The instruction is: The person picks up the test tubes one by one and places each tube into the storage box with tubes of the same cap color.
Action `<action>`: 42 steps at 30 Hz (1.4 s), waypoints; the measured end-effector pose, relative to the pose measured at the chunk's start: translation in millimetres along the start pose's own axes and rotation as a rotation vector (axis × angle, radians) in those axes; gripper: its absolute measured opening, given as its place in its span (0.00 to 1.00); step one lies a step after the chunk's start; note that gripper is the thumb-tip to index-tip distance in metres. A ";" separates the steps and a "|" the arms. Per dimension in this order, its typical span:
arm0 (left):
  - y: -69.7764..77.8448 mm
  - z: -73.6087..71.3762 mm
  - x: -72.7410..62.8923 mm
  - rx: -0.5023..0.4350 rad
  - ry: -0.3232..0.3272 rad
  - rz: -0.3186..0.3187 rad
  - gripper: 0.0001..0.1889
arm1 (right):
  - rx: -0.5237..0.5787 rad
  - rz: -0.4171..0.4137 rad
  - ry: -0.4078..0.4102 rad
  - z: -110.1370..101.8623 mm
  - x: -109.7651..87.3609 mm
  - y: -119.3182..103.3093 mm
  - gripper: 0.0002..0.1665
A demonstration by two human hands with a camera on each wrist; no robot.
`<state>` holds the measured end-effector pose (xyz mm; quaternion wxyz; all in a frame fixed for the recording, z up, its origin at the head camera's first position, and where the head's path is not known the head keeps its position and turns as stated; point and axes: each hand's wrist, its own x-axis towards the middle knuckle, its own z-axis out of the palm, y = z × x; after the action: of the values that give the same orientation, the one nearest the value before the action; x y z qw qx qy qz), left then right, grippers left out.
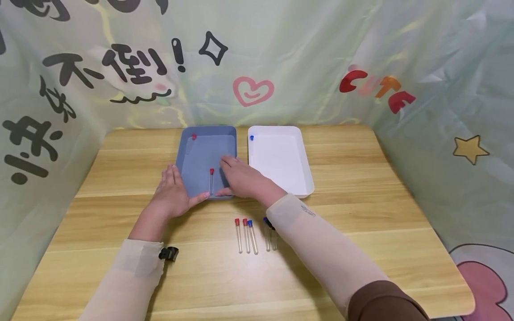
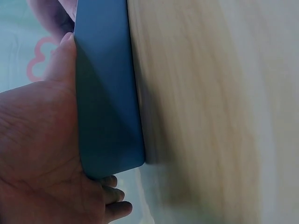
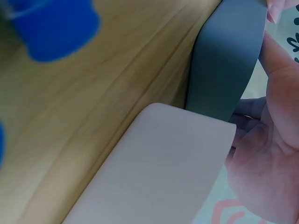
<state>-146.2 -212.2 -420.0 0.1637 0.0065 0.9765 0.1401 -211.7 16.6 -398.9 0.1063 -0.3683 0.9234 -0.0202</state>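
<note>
My left hand (image 1: 170,198) lies against the front left corner of a blue-grey tray (image 1: 210,151). Its fingers run straight along the left side, and the thumb reaches along the front rim. Over the tray's front right corner is my right hand (image 1: 245,178), fingers extended, thumb near the front rim. In the left wrist view the tray wall (image 2: 110,93) meets the palm. A red-capped test tube (image 1: 211,180) lies inside the tray between the hands; another red-capped tube (image 1: 193,137) is at its back left. The right fingertips are partly hidden in the right wrist view.
A white tray (image 1: 277,156) stands close on the right, with a blue-capped tube (image 1: 251,138) at its back left. In front on the wooden table (image 1: 209,276) lie several capped tubes (image 1: 246,238), some partly hidden by the right forearm. Printed cloth (image 1: 305,53) surrounds the table.
</note>
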 end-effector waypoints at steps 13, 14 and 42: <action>-0.1 -0.9 -0.6 0.022 -0.008 0.000 0.73 | 0.068 0.009 0.067 5.4 -20.4 9.0 0.61; -0.4 -0.6 -0.3 0.022 -0.010 -0.003 0.73 | 0.071 0.009 0.070 5.7 -22.2 9.3 0.61; -2.3 -0.3 2.5 0.016 -0.015 -0.004 0.73 | 0.199 -0.017 0.106 22.2 -81.0 10.5 0.63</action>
<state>-148.6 -214.4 -421.2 0.1713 0.0069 0.9763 0.1320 -156.9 80.6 -407.1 0.0931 -0.3622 0.9180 -0.1319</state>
